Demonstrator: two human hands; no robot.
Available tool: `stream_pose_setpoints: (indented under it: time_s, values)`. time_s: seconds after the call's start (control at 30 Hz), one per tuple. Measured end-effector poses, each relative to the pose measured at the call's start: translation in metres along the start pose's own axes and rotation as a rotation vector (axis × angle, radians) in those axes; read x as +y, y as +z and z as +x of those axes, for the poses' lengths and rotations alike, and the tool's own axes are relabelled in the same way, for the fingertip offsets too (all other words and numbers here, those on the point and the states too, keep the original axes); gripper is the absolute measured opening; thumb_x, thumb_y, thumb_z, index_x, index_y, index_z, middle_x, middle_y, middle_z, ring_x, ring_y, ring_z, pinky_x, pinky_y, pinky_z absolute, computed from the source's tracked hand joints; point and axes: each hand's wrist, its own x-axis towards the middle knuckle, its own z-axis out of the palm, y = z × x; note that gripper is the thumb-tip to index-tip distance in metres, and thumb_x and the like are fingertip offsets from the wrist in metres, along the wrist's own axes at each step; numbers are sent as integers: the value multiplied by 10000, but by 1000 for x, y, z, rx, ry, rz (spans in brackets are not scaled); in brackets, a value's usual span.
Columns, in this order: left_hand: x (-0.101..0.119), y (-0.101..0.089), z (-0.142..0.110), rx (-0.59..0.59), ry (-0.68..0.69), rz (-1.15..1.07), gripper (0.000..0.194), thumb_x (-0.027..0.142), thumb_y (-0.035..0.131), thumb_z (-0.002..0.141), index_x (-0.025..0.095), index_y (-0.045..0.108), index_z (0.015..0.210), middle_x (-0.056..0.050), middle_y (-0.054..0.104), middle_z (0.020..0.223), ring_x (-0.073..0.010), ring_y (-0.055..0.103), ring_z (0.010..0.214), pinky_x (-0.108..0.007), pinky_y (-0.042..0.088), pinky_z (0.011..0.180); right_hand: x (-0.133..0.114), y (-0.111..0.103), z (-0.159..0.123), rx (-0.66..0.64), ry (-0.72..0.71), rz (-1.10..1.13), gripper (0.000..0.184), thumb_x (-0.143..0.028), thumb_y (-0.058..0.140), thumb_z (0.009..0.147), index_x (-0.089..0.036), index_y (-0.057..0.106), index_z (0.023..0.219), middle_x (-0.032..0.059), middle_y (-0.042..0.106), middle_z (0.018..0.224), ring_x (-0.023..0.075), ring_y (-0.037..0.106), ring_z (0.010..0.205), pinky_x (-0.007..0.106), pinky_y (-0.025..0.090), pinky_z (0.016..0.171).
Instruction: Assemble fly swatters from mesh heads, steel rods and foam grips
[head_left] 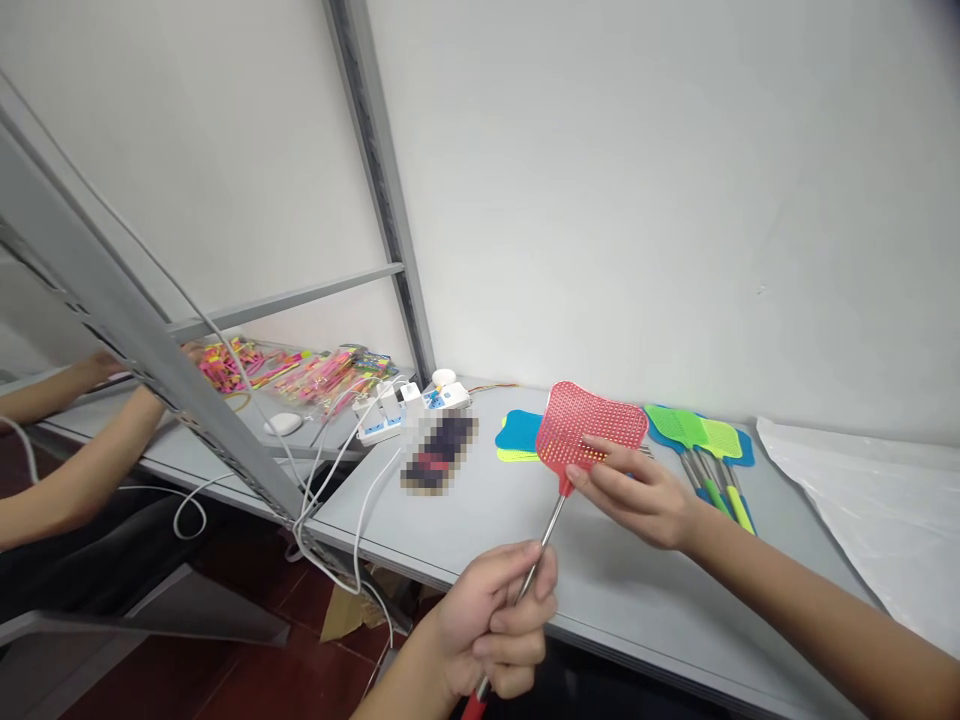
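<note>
A red fly swatter (592,425) with a perforated head and a thin metal rod is held up in front of me, tilted. My left hand (502,620) wraps around the rod, just above the red handle end at the bottom. With thumb and fingers, my right hand (637,495) grips the lower edge of the red head near its neck. Behind the head, blue and yellow swatter heads (519,432) lie on the table. To the right of my right hand rest several green, yellow and blue fly swatters (705,445) with metal rods.
A grey table (450,520) runs along the wall. White power strips (390,410) with cables stand by a metal post (382,180). White plastic sheeting (847,490) covers the right end. At left, another person's arms (82,470) reach toward colourful bagged items (330,380).
</note>
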Motion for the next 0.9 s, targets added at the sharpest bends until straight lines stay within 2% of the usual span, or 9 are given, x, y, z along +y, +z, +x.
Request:
stream_pose_setpoints:
  time_s: [0.2, 0.33, 0.47, 0.57, 0.63, 0.7, 0.77, 0.83, 0.9]
  values:
    - [13, 13, 27, 94, 40, 114, 293, 487, 399, 950, 227, 531, 933, 111, 271, 471, -37, 82, 298, -134, 165, 295, -13, 2, -1, 113, 14, -53, 332, -63, 656, 799, -151, 668, 1119, 29, 662, 852, 158, 542, 832, 437, 498, 998]
    - [12, 28, 42, 206, 119, 269, 316, 536, 393, 935, 240, 503, 937, 109, 260, 520, -29, 84, 314, -131, 133, 289, -15, 1, -10, 168, 90, -31, 391, -90, 666, 786, -170, 645, 1168, 30, 633, 842, 169, 547, 870, 434, 493, 986]
    - [7, 42, 47, 312, 224, 394, 310, 540, 400, 930, 239, 463, 902, 104, 265, 560, -25, 105, 338, -133, 134, 298, -27, -10, -17, 183, 206, 28, 403, -107, 612, 775, -265, 651, 1143, 40, 603, 964, 192, 558, 910, 531, 408, 1039]
    - [6, 48, 49, 330, 244, 457, 333, 540, 387, 935, 221, 464, 877, 96, 278, 580, -21, 118, 351, -138, 113, 307, -44, -18, -13, 445, 611, 211, 355, -174, 595, 785, -285, 630, 1120, 64, 550, 1071, 231, 534, 1020, 556, 384, 1028]
    - [5, 49, 51, 322, 233, 477, 336, 531, 389, 937, 212, 466, 863, 93, 280, 584, -19, 120, 357, -142, 114, 312, -53, -22, -4, 631, 991, 523, 339, -240, 589, 826, -275, 573, 1163, 76, 544, 1116, 232, 531, 1068, 499, 431, 987]
    - [3, 49, 55, 307, 221, 475, 338, 525, 393, 938, 208, 461, 839, 92, 278, 586, -19, 123, 360, -145, 122, 317, -55, -23, 8, 673, 1293, 940, 303, -298, 570, 872, -267, 543, 1172, 71, 578, 1129, 210, 560, 1056, 431, 473, 938]
    - [-1, 49, 60, 294, 214, 464, 345, 521, 395, 938, 203, 462, 822, 91, 270, 582, -18, 126, 360, -147, 129, 320, -53, -24, 20, 719, 1454, 1264, 232, -316, 573, 886, -246, 571, 1107, 55, 615, 1107, 189, 587, 1023, 382, 492, 905]
    - [-5, 48, 65, 277, 197, 444, 353, 518, 397, 938, 195, 475, 816, 90, 263, 582, -17, 126, 362, -147, 132, 321, -48, -23, 27, 804, 1511, 1436, 185, -298, 622, 861, -227, 608, 1031, 32, 642, 1070, 169, 607, 976, 333, 504, 873]
    - [-8, 47, 67, 257, 171, 401, 356, 509, 407, 936, 186, 492, 813, 90, 258, 583, -14, 121, 364, -147, 126, 322, -43, -22, 28, 798, 1529, 1565, 172, -273, 668, 832, -211, 635, 989, 17, 664, 1007, 149, 626, 897, 295, 518, 817]
